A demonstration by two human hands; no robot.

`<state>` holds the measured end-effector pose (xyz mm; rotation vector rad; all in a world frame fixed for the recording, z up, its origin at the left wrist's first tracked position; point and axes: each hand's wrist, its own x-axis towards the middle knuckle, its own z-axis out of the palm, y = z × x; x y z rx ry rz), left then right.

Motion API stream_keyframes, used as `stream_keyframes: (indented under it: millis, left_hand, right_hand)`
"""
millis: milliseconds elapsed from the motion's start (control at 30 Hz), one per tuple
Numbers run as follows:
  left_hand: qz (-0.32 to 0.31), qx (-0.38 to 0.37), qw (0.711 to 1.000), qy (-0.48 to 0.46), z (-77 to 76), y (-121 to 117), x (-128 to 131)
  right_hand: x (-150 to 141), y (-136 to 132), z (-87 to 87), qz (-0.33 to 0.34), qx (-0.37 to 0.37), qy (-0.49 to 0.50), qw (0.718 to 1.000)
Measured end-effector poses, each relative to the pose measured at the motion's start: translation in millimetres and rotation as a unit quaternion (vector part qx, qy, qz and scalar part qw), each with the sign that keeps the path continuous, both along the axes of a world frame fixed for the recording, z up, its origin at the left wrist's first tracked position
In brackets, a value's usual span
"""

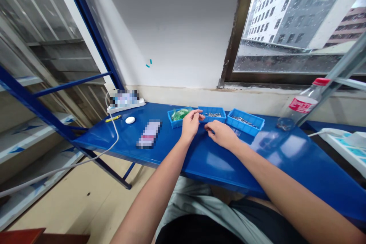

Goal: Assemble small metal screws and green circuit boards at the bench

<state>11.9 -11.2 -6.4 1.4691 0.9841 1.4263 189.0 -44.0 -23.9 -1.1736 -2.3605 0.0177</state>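
One left tray (pixel 177 124), one middle tray (pixel 215 120) and one right tray (pixel 245 127), all blue, are standing in a row along the back of the bench (pixel 206 164). A green bag (pixel 179 114) is being held in the left tray, small metal pieces (pixel 215 114) in the middle tray and further metal pieces (pixel 243 121) in the right tray. The left hand (pixel 192 120) is being held by the neighbouring ends of the left and middle trays, fingers loosely bent; the right hand (pixel 222 133) is being kept low before the middle tray, fingers curled downward. Whether anything tiny is being pinched in either grip cannot be told. Loose pieces are being left in two trays, so the handling is being judged unfinished; no joined piece is being shown, and how much is done cannot be read.
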Motion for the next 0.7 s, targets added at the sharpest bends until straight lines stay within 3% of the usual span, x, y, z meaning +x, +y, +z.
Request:
stream_keyframes:
  millis: [367,700]
  left_hand:
    - [-0.002,-0.007,1.000,0.009,-1.0,1.7,0.1]
    - [-0.004,-0.004,1.000,0.014,-0.6,-0.8,-0.5]
  right_hand:
    - [6.3,6.5,-6.9,0.018,0.029,0.023,0.999]
    - [6.3,5.5,-1.8,-0.009,-0.003,-0.002,1.000]
